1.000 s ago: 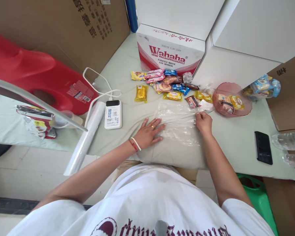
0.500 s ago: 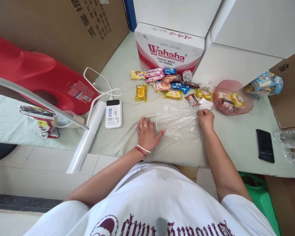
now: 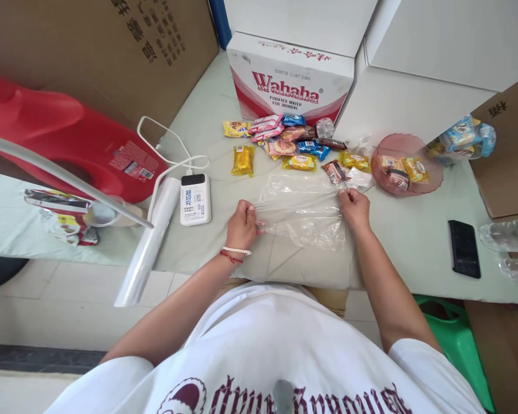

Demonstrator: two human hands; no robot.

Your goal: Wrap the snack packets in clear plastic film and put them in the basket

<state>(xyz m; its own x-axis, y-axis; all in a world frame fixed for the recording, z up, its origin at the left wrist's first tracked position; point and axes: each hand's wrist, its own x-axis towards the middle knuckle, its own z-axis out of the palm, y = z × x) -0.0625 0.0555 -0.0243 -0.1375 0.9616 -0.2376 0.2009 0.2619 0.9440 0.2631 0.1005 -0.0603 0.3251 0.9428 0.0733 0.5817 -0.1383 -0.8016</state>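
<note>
A sheet of clear plastic film (image 3: pixel 300 215) is stretched between my two hands, low over the green tablecloth. My left hand (image 3: pixel 242 225) is closed on its left edge, and creases run across from the fingers. At the opposite edge, my right hand (image 3: pixel 354 210) pinches the film near its upper corner. Just beyond lie wrapped snacks, among them a yellow packet (image 3: pixel 301 163) and a brown packet (image 3: pixel 335 172). To the right of my right hand stands a pink glass bowl (image 3: pixel 431 187) holding several wrapped snacks.
A power bank (image 3: pixel 195 200) with a white cable and a roll of plastic film (image 3: pixel 149 244) lie on the left. Behind the snacks stands a Wahaba-style printed carton (image 3: pixel 290 75). A red jug (image 3: pixel 73 132) is at far left; a phone (image 3: pixel 464 248) and water bottles (image 3: pixel 507 237) are at right.
My left hand was spread flat beside the film; now it is closed on the left edge and slightly further left. The film has been pulled taut, while my right hand keeps its pinch.
</note>
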